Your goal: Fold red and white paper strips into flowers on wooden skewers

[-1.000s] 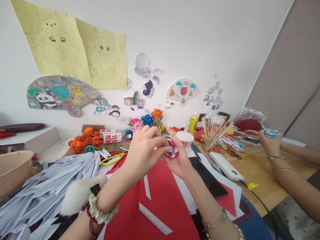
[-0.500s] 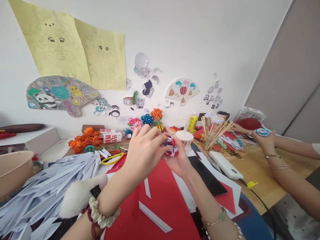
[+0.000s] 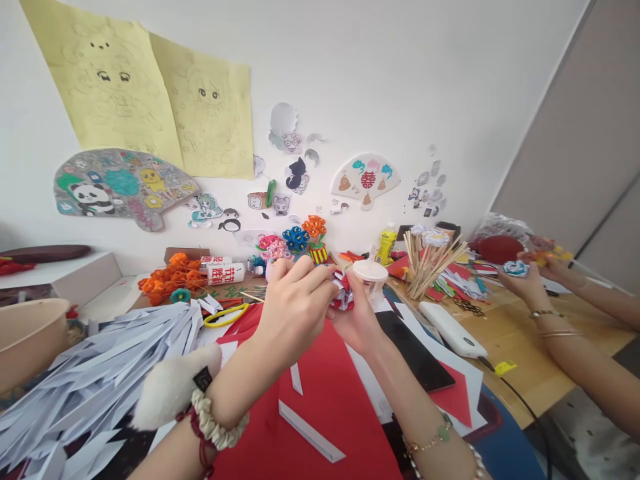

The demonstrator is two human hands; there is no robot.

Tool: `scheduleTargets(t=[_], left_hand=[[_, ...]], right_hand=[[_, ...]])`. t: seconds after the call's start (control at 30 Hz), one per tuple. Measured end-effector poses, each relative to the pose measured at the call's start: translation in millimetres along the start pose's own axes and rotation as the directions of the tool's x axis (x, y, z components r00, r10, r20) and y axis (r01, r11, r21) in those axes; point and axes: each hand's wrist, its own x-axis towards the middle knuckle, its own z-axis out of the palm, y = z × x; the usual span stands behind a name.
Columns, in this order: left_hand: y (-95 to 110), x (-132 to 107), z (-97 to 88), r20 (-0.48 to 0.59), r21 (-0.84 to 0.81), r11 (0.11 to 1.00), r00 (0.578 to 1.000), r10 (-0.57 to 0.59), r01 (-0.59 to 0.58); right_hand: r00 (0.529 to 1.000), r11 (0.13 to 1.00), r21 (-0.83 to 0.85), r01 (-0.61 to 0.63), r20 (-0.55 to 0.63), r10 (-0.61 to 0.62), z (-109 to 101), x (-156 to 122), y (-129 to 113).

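Note:
A small ball of folded red and white paper (image 3: 343, 293) is held up over the table between my two hands. My right hand (image 3: 359, 317) has its thumb and fingers closed round the paper ball from the right. At its left side, the bent fingers of my left hand (image 3: 300, 297) press against it; the fingertips are partly hidden behind the back of that hand. Below lies a red paper sheet (image 3: 325, 393) with a folded white strip (image 3: 311, 430) on it. A pile of folded white strips (image 3: 130, 360) spreads to the left.
Yellow-handled scissors (image 3: 226, 315), a lidded plastic cup (image 3: 370, 272), a bundle of wooden sticks (image 3: 433, 263), a black tablet (image 3: 417, 350) and a white power bank (image 3: 453, 330) surround my hands. At right, a co-worker's hands (image 3: 527, 287) hold a blue-and-white paper piece (image 3: 515, 268).
My left hand has turned and shifted slightly right and down against the paper ball. My right hand stays nearly still. The co-worker's far hand has moved right, with something orange and yellow.

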Motion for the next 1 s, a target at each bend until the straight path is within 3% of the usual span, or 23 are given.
scheduleTargets(t=[0.17, 0.37, 0.67, 0.83, 1.0], left_hand=[[2.4, -2.1, 0.3, -0.007, 0.011, 1.0, 1.0, 0.017, -0.017], [-0.5, -2.6, 3.4, -0.014, -0.014, 1.0, 1.0, -0.02, 0.02], [-26.1, 5.5, -11.6, 0.07, -0.318, 0.933, 0.985, -0.157, 0.171], [-32.1, 7.3, -18.7, 0.239, -0.371, 0.919, 0.97, -0.048, 0.137], [-31.3, 5.4, -15.5, 0.302, -0.242, 0.97, 0.952, 0.058, 0.017]], right_hand=[[0.999, 1.0, 0.005, 0.029, -0.027, -0.029, -1.8, 0.2, -0.5], [0.999, 0.999, 0.051, -0.018, -0.031, 0.019, 2.9, 0.0, -2.4], [0.996, 0.996, 0.054, -0.069, 0.057, 0.066, 0.5, 1.1, -4.9], [0.991, 0.988, 0.104, -0.116, 0.085, 0.108, 0.2, 1.4, -6.2], [0.986, 0.988, 0.105, -0.116, 0.132, 0.102, -2.7, 1.7, -4.0]])
